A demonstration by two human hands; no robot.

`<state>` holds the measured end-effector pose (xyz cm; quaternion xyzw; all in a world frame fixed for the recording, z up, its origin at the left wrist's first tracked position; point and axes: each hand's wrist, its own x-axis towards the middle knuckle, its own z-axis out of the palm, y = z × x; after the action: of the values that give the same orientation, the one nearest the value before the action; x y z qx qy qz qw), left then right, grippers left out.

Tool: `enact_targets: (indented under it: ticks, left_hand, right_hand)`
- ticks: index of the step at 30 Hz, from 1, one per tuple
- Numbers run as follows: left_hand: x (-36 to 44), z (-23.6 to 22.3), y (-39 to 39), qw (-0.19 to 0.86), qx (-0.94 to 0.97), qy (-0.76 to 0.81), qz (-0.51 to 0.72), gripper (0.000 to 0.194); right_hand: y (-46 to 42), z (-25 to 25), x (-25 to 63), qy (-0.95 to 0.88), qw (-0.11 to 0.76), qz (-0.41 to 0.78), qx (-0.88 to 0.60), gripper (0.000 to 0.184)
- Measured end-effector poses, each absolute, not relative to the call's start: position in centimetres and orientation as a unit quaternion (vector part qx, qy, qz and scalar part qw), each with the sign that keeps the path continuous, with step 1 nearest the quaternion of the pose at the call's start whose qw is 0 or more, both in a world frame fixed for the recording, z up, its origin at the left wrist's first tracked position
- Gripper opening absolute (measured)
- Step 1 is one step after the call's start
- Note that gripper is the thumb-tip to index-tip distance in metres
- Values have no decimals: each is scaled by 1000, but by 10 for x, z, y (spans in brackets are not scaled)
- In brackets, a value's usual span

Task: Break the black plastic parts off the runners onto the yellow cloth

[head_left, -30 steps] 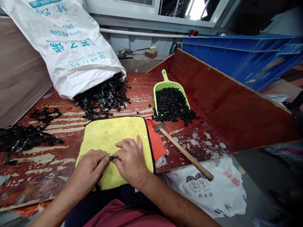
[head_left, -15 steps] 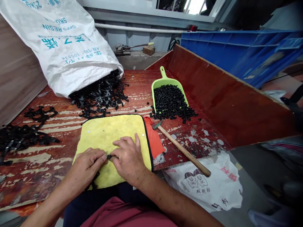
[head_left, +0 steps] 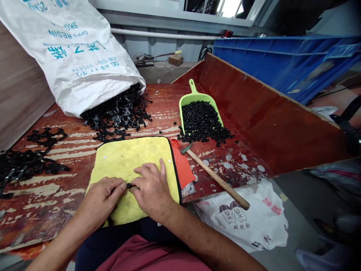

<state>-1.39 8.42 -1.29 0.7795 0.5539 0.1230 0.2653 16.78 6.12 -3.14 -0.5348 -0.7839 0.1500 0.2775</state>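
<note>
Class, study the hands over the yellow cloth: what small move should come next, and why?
Probably a gentle inward press on the small black piece, since the left hand and right hand meet at it from opposite sides, over the yellow cloth.

Blue crate point(head_left: 270, 62); window point(head_left: 229, 9); small block point(head_left: 175, 60), perhaps wooden

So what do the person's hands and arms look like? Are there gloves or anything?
No gloves! The left hand and right hand are bare, with no rings or watch that I can see. The forearms show no sleeves. Below, there's a maroon top.
</note>
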Motion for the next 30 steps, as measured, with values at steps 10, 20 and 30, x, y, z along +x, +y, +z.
enact_targets:
  ticks: [10,20,30]
  left_hand:
    - [-13,-13,83,237,792,554,97,41]
    - [-10,-12,80,214,804,547,94,39]
    - [-9,-19,73,170,821,535,104,35]
  right_hand:
    - [46,3,294,-697,229,-46,-677,22]
    - [40,-18,369,-626,15,126,-769,4]
    - [3,17,294,-682,218,359,-598,49]
